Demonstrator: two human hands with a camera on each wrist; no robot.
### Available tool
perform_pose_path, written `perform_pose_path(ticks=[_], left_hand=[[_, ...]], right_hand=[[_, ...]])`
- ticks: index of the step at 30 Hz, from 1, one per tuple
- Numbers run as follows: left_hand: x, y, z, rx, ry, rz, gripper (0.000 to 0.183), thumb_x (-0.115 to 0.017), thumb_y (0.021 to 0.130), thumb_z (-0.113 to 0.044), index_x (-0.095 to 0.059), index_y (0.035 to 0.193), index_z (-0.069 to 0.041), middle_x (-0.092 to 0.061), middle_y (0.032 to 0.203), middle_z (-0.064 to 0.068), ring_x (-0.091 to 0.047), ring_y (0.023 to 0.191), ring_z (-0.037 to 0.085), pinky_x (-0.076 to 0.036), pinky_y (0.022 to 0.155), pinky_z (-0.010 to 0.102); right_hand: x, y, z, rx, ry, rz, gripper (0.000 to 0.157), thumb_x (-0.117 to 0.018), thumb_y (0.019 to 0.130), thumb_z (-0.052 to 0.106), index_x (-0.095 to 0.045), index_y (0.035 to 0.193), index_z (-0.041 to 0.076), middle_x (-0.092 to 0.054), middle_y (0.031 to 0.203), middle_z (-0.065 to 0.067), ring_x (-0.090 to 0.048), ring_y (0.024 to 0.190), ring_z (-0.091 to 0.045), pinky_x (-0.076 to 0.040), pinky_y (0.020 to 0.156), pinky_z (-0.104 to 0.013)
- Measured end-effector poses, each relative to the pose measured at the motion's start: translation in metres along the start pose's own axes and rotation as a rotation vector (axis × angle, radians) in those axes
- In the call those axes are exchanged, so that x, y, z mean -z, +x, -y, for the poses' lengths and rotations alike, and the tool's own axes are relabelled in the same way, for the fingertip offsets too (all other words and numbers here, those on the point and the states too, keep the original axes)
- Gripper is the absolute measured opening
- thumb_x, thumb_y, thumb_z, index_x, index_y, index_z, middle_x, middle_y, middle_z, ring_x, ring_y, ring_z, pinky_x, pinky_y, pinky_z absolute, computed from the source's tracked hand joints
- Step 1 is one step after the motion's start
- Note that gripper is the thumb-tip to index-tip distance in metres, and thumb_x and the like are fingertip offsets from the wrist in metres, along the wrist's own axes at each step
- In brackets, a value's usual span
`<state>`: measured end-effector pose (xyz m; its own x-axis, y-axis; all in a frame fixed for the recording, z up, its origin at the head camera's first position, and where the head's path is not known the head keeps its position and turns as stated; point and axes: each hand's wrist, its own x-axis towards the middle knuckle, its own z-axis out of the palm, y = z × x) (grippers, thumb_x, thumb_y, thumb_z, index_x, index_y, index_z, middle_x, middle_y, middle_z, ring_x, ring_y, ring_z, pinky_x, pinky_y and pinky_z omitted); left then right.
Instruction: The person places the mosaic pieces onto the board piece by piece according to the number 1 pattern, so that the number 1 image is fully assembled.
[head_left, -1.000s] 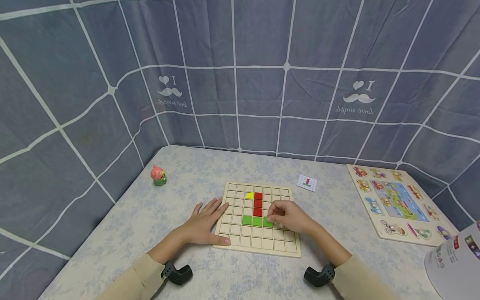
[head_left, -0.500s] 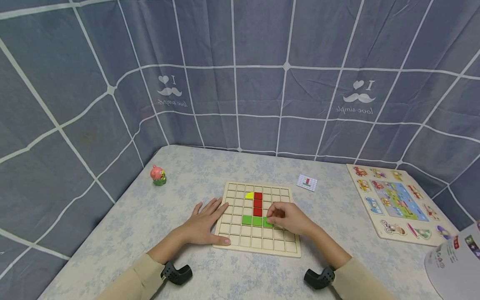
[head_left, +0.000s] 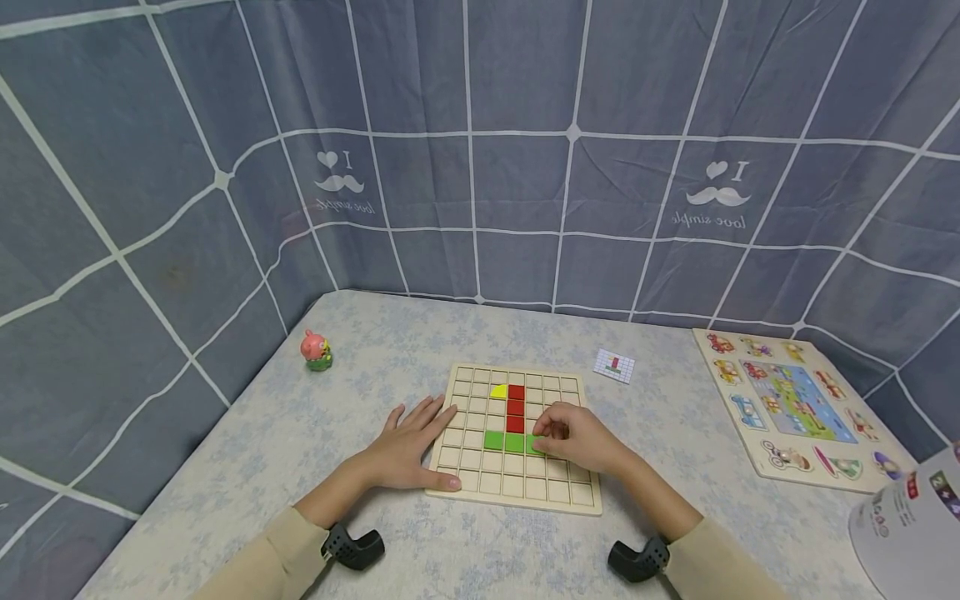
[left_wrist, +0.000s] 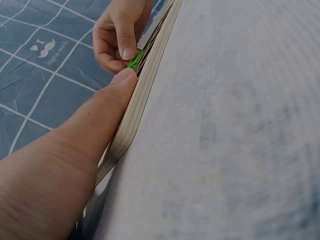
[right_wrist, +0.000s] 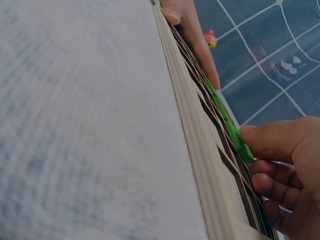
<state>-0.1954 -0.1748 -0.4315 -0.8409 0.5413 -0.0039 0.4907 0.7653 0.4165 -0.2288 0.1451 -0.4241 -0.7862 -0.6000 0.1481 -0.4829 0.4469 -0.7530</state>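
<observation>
A wooden grid board (head_left: 471, 483) lies on the table in the head view. Its cells hold a column of red tiles (head_left: 516, 408), a yellow rounded tile (head_left: 499, 392) and a row with two green tiles (head_left: 504, 441). At the right end of that row, my right hand (head_left: 577, 437) pinches another green tile (right_wrist: 242, 147). The right wrist view shows the thumb on this tile and the other fingers curled beneath, with the tile right at the grid. My left hand (head_left: 405, 450) rests spread over the board's left edge, thumb near the front corner.
A small pattern card (head_left: 614, 366) lies behind the board to the right. A pink and green toy figure (head_left: 317, 351) stands at the back left. Farther right are a picture puzzle board (head_left: 753, 442) and a white tub (head_left: 911, 525). A blue checked curtain (head_left: 525, 183) hangs behind.
My right hand shifts its fingers slightly on the green tile, and more of the curled fingers show. The left hand and the board stay put.
</observation>
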Motion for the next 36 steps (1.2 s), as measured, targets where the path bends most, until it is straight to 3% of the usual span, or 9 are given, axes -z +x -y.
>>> perform_pose_path(ticks=[18,36], left_hand=[[-0.001,0.003,-0.001,-0.007,-0.007,0.008,0.107,-0.066,0.078,-0.068,-0.022,0.157,-0.010,-0.013,0.161,0.016,-0.007,0.148,0.034,-0.001,0.110,0.064],[0.001,0.000,0.002,-0.001,-0.032,0.024,0.107,-0.065,0.079,-0.068,-0.021,0.157,-0.009,-0.011,0.161,0.017,-0.005,0.148,0.035,0.000,0.110,0.064]], right_hand=[[0.002,-0.005,-0.002,-0.016,0.022,-0.017,0.009,-0.072,0.091,0.016,-0.069,0.093,0.008,-0.058,0.086,0.002,-0.051,0.069,-0.011,-0.046,0.062,-0.025],[0.043,-0.048,-0.017,-0.097,-0.036,-0.187,0.006,-0.071,0.091,0.016,-0.069,0.092,0.011,-0.060,0.083,0.004,-0.054,0.076,-0.010,-0.044,0.067,-0.026]])
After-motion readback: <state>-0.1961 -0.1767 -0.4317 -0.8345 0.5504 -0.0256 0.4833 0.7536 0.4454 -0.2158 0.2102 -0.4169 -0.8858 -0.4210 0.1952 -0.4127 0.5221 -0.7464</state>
